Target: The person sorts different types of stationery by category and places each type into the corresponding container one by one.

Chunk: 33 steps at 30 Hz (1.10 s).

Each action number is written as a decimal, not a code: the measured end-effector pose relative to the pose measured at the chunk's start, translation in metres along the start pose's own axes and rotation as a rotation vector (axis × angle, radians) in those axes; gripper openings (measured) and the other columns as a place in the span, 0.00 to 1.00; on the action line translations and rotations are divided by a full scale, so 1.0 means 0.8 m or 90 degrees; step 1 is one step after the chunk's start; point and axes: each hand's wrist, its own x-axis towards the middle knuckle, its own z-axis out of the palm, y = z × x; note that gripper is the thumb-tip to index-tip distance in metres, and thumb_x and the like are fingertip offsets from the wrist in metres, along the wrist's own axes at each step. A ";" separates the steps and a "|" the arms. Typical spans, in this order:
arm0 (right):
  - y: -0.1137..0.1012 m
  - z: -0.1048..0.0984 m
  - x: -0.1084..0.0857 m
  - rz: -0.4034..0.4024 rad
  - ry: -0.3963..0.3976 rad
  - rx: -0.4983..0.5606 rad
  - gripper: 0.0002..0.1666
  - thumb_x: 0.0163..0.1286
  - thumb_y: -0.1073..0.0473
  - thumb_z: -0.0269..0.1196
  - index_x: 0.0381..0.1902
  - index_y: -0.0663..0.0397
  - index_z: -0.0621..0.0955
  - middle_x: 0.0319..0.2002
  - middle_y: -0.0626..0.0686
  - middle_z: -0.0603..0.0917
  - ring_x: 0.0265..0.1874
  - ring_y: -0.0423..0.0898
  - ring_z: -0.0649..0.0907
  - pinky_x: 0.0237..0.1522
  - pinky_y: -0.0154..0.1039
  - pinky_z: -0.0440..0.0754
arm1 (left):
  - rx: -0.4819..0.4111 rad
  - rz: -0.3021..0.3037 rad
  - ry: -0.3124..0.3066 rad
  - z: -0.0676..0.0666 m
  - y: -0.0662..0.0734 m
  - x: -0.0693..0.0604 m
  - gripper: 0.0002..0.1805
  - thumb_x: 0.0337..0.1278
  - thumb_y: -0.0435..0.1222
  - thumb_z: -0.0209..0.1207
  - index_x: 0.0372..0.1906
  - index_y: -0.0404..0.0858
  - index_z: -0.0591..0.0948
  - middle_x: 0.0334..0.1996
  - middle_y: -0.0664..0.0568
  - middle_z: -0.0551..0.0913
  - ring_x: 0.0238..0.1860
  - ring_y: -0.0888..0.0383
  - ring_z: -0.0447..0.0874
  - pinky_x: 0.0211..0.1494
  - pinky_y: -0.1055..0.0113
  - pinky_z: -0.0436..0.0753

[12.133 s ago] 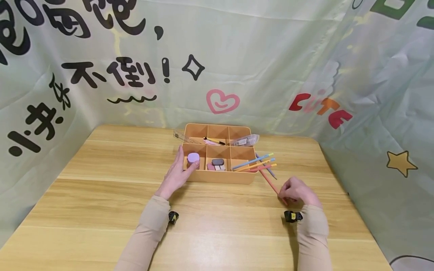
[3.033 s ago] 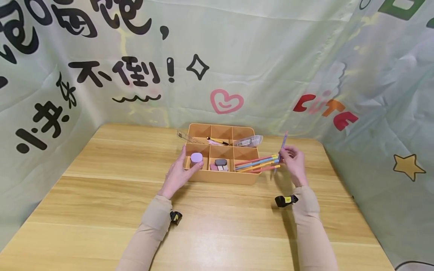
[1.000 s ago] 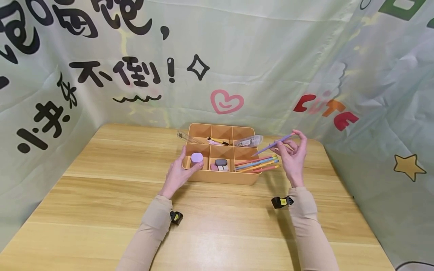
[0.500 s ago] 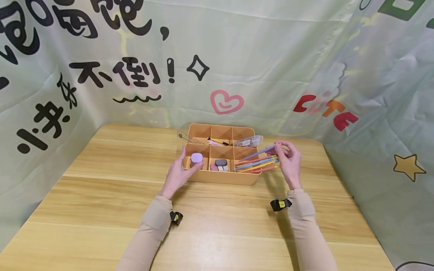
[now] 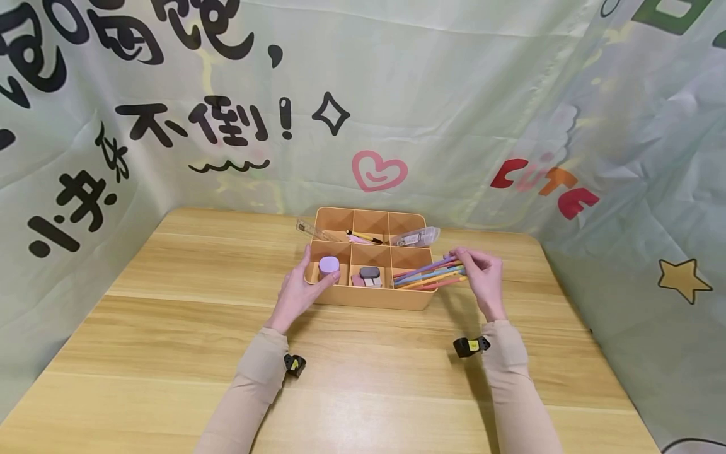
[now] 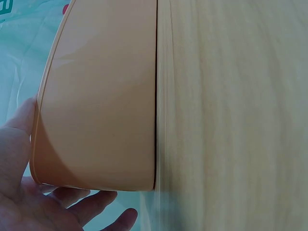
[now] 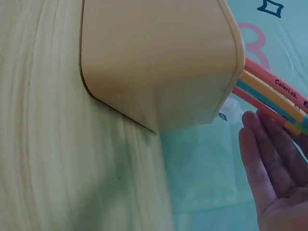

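An orange organizer box (image 5: 371,297) with six compartments stands toward the back of the table. My left hand (image 5: 296,291) rests at its front left corner, thumb over the front rim, fingers along the side. In the left wrist view those fingers (image 6: 94,207) look extended and spread. At the right, my right hand (image 5: 482,277) pinches the end of a purple pencil (image 5: 426,267), which slants into the front right compartment over several coloured pencils (image 5: 433,277). The right wrist view shows pencils (image 7: 276,84) jutting past the rim above loosely extended fingers; the pinch itself is hidden there.
Front compartments hold a lilac rounded object (image 5: 328,266) and several erasers (image 5: 370,273). At the back are a clear ruler (image 5: 313,229), a black-and-yellow pen (image 5: 364,237) and a clear plastic case (image 5: 416,237). A printed curtain (image 5: 272,183) hangs behind the table.
The right hand has lifted the purple pencil, turned it and lowered it onto the other pencils. Earlier, a red pencil lay on the table; one more red pencil now lies in the box. Left hand stays put.
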 end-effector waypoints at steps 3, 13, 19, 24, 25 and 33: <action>0.007 -0.005 -0.003 0.007 0.013 0.047 0.25 0.77 0.57 0.58 0.44 0.83 0.82 0.31 0.45 0.92 0.33 0.38 0.90 0.34 0.29 0.87 | 0.000 0.003 0.001 0.000 0.000 0.000 0.59 0.56 0.59 0.66 0.81 0.39 0.48 0.77 0.33 0.59 0.72 0.38 0.69 0.76 0.38 0.65; 0.027 -0.016 -0.017 0.126 0.053 0.166 0.29 0.83 0.47 0.45 0.52 0.64 0.83 0.41 0.45 0.92 0.43 0.40 0.90 0.46 0.29 0.86 | 0.007 0.014 -0.009 -0.001 0.000 -0.001 0.58 0.59 0.58 0.65 0.81 0.36 0.47 0.77 0.32 0.58 0.75 0.36 0.64 0.77 0.36 0.62; 0.034 -0.018 -0.021 0.142 0.010 0.228 0.27 0.85 0.48 0.39 0.55 0.59 0.81 0.47 0.48 0.91 0.49 0.44 0.89 0.52 0.33 0.86 | 0.005 0.025 -0.032 -0.005 -0.003 -0.001 0.55 0.64 0.58 0.60 0.81 0.38 0.45 0.79 0.35 0.55 0.78 0.37 0.56 0.78 0.38 0.60; 0.035 -0.017 -0.022 0.150 -0.011 0.282 0.27 0.85 0.51 0.38 0.60 0.63 0.76 0.50 0.51 0.90 0.51 0.46 0.88 0.56 0.36 0.85 | -0.025 0.043 -0.040 -0.012 -0.010 0.002 0.47 0.72 0.56 0.54 0.81 0.39 0.47 0.80 0.38 0.52 0.80 0.40 0.54 0.81 0.45 0.58; 0.035 -0.018 -0.022 0.151 -0.016 0.288 0.27 0.85 0.51 0.38 0.61 0.63 0.76 0.51 0.52 0.89 0.52 0.46 0.88 0.56 0.36 0.85 | -0.033 0.049 -0.038 -0.014 -0.012 0.003 0.45 0.73 0.54 0.52 0.81 0.38 0.48 0.80 0.37 0.53 0.79 0.40 0.55 0.81 0.45 0.59; 0.035 -0.017 -0.022 0.160 -0.049 0.335 0.27 0.85 0.53 0.39 0.65 0.67 0.73 0.55 0.54 0.88 0.54 0.47 0.87 0.59 0.38 0.84 | -0.069 0.054 -0.020 -0.034 -0.020 0.008 0.33 0.81 0.50 0.39 0.78 0.34 0.58 0.78 0.36 0.60 0.77 0.39 0.61 0.81 0.48 0.60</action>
